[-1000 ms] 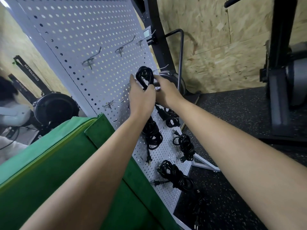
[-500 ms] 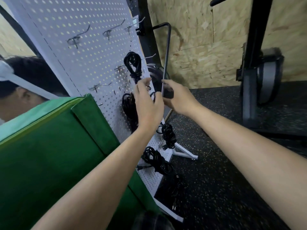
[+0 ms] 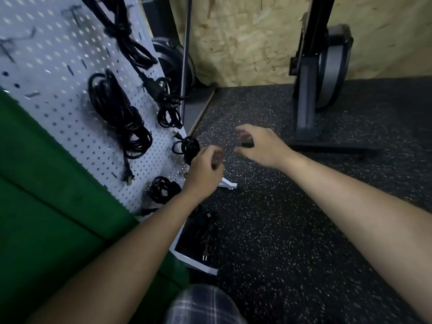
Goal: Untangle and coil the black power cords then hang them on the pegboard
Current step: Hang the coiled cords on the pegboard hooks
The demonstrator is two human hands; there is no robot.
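Observation:
The white pegboard (image 3: 58,101) leans at the left with several coiled black power cords hung on it, such as a long one (image 3: 117,118) and a small coil (image 3: 167,113). Loose black cords (image 3: 201,235) lie on the floor at the pegboard's foot. My left hand (image 3: 203,171) hovers in front of the board's lower edge, fingers loosely curled and blurred, holding nothing I can see. My right hand (image 3: 259,146) hangs over the floor, fingers spread and bent. A small dark shape sits between its thumb and fingers; whether it is held is unclear.
A green padded mat (image 3: 46,206) stands against the pegboard at the left. A black exercise machine (image 3: 325,73) with a flywheel stands at the back right on speckled rubber floor (image 3: 280,230). OSB wall behind. My plaid-clad knee (image 3: 205,305) is at the bottom.
Both hands have come off the cord hung high on the pegboard and dropped down and away. My view has tilted down to the board's lower part and the floor.

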